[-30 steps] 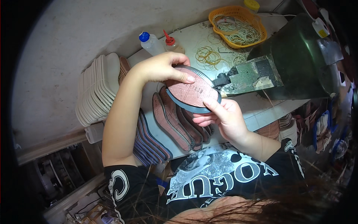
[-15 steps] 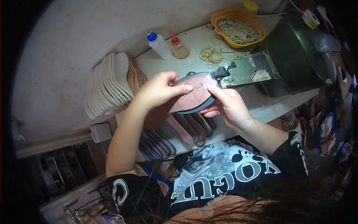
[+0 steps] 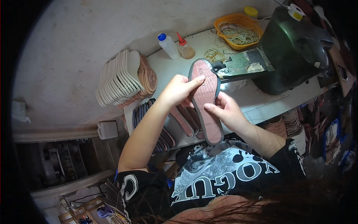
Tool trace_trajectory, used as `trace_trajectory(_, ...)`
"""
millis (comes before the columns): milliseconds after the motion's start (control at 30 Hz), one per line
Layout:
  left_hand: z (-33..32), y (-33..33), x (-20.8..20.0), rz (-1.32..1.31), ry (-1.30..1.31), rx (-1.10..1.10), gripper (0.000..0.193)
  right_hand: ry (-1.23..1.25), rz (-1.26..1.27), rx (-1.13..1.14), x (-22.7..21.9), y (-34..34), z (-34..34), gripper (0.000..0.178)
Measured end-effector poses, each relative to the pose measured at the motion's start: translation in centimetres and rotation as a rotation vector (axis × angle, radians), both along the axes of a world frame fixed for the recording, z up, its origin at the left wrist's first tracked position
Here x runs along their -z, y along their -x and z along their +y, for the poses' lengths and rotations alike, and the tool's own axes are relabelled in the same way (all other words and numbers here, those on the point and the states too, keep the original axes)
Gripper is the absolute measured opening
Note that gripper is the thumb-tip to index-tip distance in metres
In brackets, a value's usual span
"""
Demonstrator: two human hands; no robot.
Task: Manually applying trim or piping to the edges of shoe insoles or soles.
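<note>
Both my hands hold a pink shoe insole point(image 3: 210, 123) with a dark edge, its long face turned up and its narrow end toward my shirt. My left hand point(image 3: 179, 89) grips the left edge, thumb flat on the pink face. On the right edge, my right hand point(image 3: 231, 114) pinches it lower down, thumb on top and fingers underneath. The insole's wide end lies against the tip of a green machine arm point(image 3: 246, 64); whether it is clamped there I cannot tell. More pink insoles point(image 3: 182, 121) with dark edges lie on the white table point(image 3: 169, 71), partly behind my left hand.
The dark green machine body point(image 3: 291, 56) stands at the right. Behind are a blue-capped bottle point(image 3: 169, 47), a red-tipped bottle point(image 3: 186, 50) and an orange basket point(image 3: 240, 46) of cords. White insoles point(image 3: 119, 76) and dark-edged ones point(image 3: 164, 140) are stacked at the left.
The insole has swung from lying slantwise to pointing lengthwise toward me. My right hand has shifted down its edge, and the left hand still grips it. The whole view has shifted slightly.
</note>
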State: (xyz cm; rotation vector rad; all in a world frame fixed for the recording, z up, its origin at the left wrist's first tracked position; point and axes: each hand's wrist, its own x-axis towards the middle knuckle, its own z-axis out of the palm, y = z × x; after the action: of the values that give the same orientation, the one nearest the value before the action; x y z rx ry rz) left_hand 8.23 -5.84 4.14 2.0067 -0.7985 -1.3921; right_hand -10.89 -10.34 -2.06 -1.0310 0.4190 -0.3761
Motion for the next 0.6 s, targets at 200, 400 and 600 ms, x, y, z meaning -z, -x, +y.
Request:
trace_trajectory(200, 0.7, 0.0, 0.1, 0.133, 0.036, 0.028, 0.045, 0.058, 0.003, -0.079, 1.5, 0.9, -2.8, 0.026)
trace_trajectory(400, 0.8, 1.3, 1.1, -0.104, 0.155, -0.194, 0.040, -0.172, 0.094, -0.241, -0.2, 4.7, -3.9, 0.027)
trace_trajectory(600, -0.6, 0.1, 1.7, -0.056, 0.214, -0.220, 0.041, -0.198, 0.182, -0.199, -1.3, 5.1, -4.4, 0.030)
